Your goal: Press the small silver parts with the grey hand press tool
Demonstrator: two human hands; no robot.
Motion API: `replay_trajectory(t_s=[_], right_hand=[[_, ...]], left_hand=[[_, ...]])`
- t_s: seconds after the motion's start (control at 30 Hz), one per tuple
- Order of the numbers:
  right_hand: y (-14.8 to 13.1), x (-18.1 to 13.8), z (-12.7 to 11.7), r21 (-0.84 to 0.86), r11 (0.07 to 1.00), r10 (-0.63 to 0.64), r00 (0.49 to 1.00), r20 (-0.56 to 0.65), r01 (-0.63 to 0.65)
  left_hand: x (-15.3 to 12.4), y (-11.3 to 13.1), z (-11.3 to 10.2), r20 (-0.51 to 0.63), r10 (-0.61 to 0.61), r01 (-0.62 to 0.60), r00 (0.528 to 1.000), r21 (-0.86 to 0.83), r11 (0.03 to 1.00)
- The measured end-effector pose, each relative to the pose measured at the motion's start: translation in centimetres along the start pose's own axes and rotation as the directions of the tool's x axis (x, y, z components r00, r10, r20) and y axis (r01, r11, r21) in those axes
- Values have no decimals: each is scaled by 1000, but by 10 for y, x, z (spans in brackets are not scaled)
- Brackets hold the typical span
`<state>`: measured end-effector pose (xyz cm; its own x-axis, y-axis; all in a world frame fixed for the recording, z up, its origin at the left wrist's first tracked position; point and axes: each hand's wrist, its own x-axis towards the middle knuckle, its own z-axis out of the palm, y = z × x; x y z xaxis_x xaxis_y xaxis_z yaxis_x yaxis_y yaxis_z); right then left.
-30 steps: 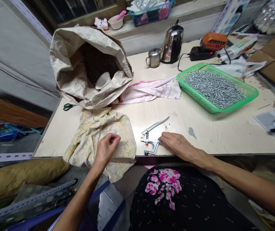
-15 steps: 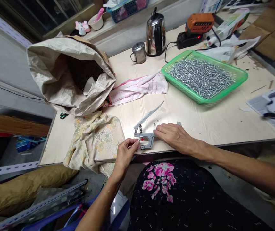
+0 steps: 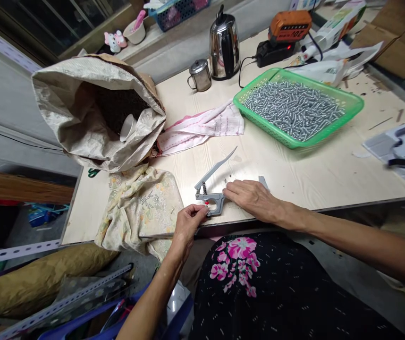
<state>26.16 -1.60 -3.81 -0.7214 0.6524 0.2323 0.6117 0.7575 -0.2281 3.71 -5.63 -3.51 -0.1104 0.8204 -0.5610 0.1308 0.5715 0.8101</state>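
Here, the pliers [image 3: 220, 202] run crosswise, head pointing left.

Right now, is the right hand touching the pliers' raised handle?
Apart. The head view shows bare tabletop between the raised handle and the right hand, which sits at the lower handle instead.

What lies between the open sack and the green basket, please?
A pink-and-white cloth lies between the sack and the basket, in the head view.

Metal pliers [image 3: 219, 203] are partly hidden by the right hand [image 3: 254, 199] and the left hand [image 3: 187, 224]; a blue basket [image 3: 178, 13] is cropped by the top edge.
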Motion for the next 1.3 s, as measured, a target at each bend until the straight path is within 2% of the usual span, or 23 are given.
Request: replay_trajectory(t_s=[0.17,0.37,0.5,0.63,0.87,1.03,1.2,1.27,1.3], right_hand=[[3,4,10,2,1000,-26,998,65,25],[7,9,18,4,999,-39,989,140,39],[11,12,14,25,1000,-7,981,192,2],[23,17,6,101,995,-4,988,151,-11],[48,33,10,62,998,-30,983,182,19],[49,38,10,20,1000,-4,984,181,0],[46,42,3,10,1000,-13,973,228,11],[44,42,0,24,1000,6,970,244,-13],[43,42,-1,33,999,26,967,254,-35]], left_hand=[[7,5,-6,100,-88,75,991,126,989],[16,15,-11,142,-216,170,966,278,945],[17,21,-12,177,-269,205,947,315,927],[18,24,-13,210,-286,213,935,313,925],[16,27,-10,181,-320,250,930,327,911],[16,26,-9,180,-327,252,928,342,905],[18,24,-11,176,-322,243,930,362,900],[15,23,-12,168,-319,220,933,435,873],[13,22,-12,155,-279,167,948,503,848]])
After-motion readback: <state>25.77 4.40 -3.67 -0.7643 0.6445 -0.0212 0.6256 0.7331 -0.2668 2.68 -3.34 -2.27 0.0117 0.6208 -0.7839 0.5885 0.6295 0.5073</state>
